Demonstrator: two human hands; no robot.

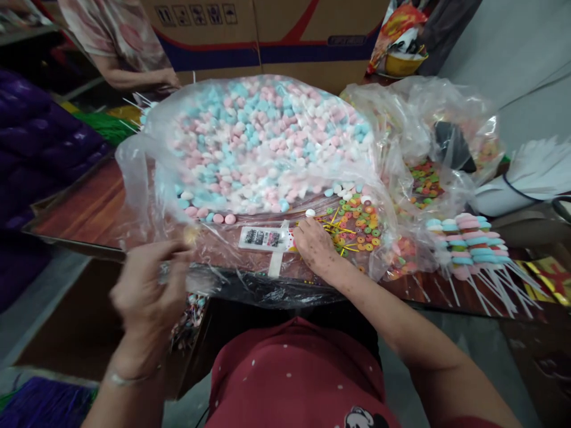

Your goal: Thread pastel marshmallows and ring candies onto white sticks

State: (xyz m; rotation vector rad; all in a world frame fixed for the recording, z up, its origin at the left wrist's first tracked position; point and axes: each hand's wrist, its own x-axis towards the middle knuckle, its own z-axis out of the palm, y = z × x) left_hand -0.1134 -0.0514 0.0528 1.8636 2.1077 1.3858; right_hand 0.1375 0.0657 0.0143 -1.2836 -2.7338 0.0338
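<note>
My right hand (313, 245) rests at the right end of a small printed packet (264, 238), its fingers bent down over it; what they grip is hidden. My left hand (154, 285), smeared by motion, is raised over the table's front edge, fingers bent near a blurred yellowish spot. Behind both hands lies a large clear bag of pink, blue and white candies (267, 137). Ring-shaped candies (363, 223) and yellow twist ties (341, 227) lie right of my right hand. A pale tape strip (275, 263) crosses beside the packet.
Skewered candies on white sticks (475, 244) lie at the right, near a bundle of white sticks (526, 172). An open cardboard box (75, 321) stands below left. A large carton (267, 35) is behind. Another person's arm (129, 77) shows at the upper left.
</note>
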